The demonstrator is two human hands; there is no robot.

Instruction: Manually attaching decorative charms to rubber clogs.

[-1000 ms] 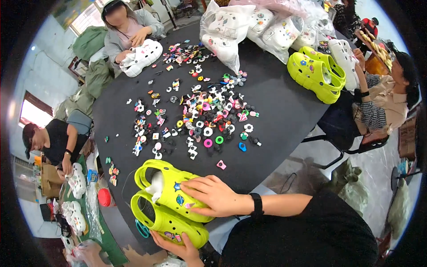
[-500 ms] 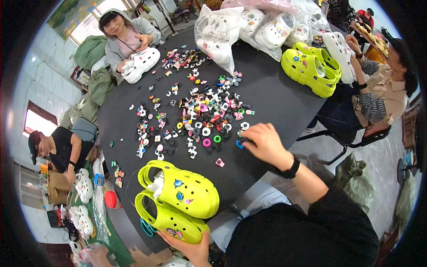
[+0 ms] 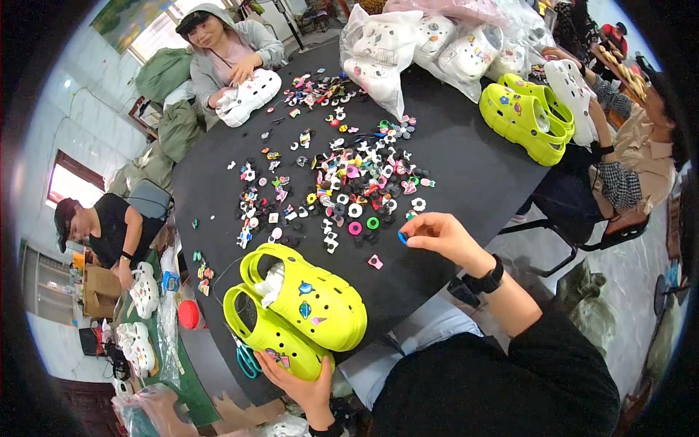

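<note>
A pair of lime-green clogs lies at the table's near edge. My left hand (image 3: 304, 390) is closed round the toe of the nearer clog (image 3: 275, 339), thumb on one side and fingers on the other. Its upper carries a colourful charm, partly behind my fingers. Against it rests the farther clog (image 3: 338, 291), with blue and pink charms and white stuffing inside. My right hand (image 3: 445, 239) pinches a small blue charm (image 3: 402, 237) between thumb and fingertips, just above the table. Loose shoe charms (image 3: 357, 175) spread in a heap beyond it.
Teal-handled scissors (image 3: 248, 360) lie left of the clogs. Bagged white clogs (image 3: 382, 58) and another lime pair (image 3: 520, 120) stand at the far side. Co-workers sit across and to the right; one holds a white clog (image 3: 249, 96). Another person bends over a green-topped table (image 3: 193, 390) at left.
My right hand has picked the blue charm off the table and drawn slightly right. My left hand stays on the nearer clog. The whole view has shifted a little.
</note>
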